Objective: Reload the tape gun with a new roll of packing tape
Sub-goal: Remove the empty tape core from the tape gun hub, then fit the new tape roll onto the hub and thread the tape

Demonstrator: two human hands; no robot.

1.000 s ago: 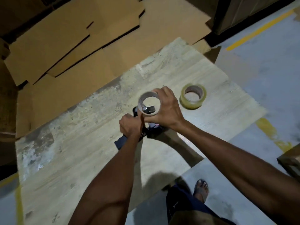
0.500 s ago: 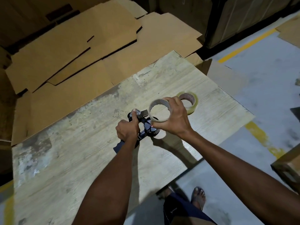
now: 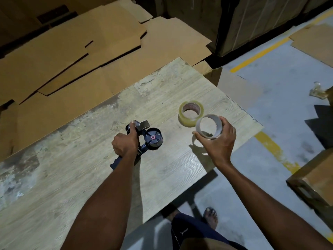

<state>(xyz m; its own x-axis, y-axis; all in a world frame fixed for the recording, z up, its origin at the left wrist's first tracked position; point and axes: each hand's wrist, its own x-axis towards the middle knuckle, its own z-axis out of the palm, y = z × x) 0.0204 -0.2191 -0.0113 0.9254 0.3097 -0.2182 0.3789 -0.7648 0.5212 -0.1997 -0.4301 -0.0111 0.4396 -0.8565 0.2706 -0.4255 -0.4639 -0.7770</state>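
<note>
Here the left hand [image 3: 125, 144] is wrapped around the handle of the dark blue tape gun [image 3: 144, 139], thumb stretched forward along the top toward the metal plate at its front end; the gun rests on the worn, pale wooden tabletop [image 3: 72, 177] with its round spool hub [image 3: 153, 137] bare and facing up, a small red cap at the centre. The right hand [image 3: 219, 141] is held off to the right, well apart from the gun, its fingers curled around an empty cardboard core [image 3: 209, 126]: the thumb lies under the near rim and the fingertips press the far side, so the ring is pinched upright-ish with its opening toward the camera. Just behind that core, lying flat on the tabletop near its far right corner, sits the new roll of clear packing tape [image 3: 191, 113]; whether core and roll touch cannot be told from this angle. Flattened cardboard sheets [image 3: 90, 51] lie stacked beyond the table, and a grey floor with yellow lines [image 3: 261, 55] runs along the right. A sandalled foot [image 3: 210, 216] shows below the table's edge
</note>
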